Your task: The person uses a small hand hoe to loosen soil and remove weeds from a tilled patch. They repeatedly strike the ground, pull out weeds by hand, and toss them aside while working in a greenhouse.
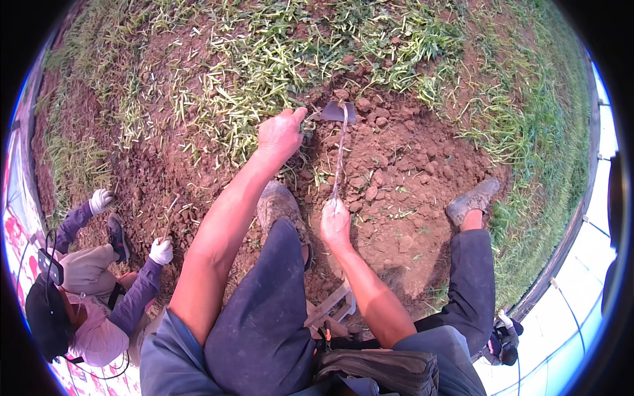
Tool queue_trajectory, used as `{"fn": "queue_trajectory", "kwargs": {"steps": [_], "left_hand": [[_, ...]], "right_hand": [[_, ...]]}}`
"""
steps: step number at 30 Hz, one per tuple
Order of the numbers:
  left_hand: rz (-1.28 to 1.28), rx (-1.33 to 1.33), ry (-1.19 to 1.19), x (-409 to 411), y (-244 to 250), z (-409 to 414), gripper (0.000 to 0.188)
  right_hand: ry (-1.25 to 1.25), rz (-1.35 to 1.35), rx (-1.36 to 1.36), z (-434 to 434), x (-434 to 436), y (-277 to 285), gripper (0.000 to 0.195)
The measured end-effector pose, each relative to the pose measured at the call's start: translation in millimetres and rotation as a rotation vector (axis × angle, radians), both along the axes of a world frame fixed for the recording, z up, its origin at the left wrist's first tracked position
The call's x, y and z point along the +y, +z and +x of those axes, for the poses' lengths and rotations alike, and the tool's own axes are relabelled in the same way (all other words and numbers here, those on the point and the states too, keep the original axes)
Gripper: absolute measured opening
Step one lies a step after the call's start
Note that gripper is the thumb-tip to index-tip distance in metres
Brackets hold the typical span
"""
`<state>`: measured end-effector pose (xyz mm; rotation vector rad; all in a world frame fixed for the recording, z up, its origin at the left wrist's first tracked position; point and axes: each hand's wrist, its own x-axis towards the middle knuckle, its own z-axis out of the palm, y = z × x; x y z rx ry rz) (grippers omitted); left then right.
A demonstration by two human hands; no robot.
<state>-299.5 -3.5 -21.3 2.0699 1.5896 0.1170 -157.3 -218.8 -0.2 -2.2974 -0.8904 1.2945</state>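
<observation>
My right hand [336, 222] grips the lower end of the thin wooden handle of a hoe [341, 148]. Its flat metal blade [337, 112] rests on the loose reddish soil, by the clods at the top of the dug patch. To the left of the blade, my left hand [282, 131] is closed over the edge of the chopped green stalks [277, 64]. Something thin, like a root or stem, shows between its fingertips and the blade; whether the hand holds it is unclear.
My muddy shoes [473, 200] stand on either side of the dug soil [396, 198]. A wooden stool or frame [329, 307] is beneath me. At left a person in white gloves [161, 251] holds a small tool. Another person [502, 341] is at lower right. Green plants [550, 173] grow at right.
</observation>
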Motion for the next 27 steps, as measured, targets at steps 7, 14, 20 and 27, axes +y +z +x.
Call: {"fn": "queue_trajectory", "kwargs": {"steps": [7,14,20,27], "left_hand": [[0.125,-0.125,-0.155,11,-20,-13,0.028],[0.198,-0.403,0.015,-16,30,-13,0.033],[-0.480,-0.331,-0.006,-17,48,-25,0.025],[-0.474,-0.341,0.008,-60,31,-7,0.032]], "right_hand": [[-0.091,0.014,0.007,15,-16,-19,0.027],[-0.127,0.066,-0.006,39,-14,-7,0.028],[-0.171,0.019,0.009,64,-19,-17,0.025],[-0.170,-0.055,0.019,57,-32,-15,0.026]]}}
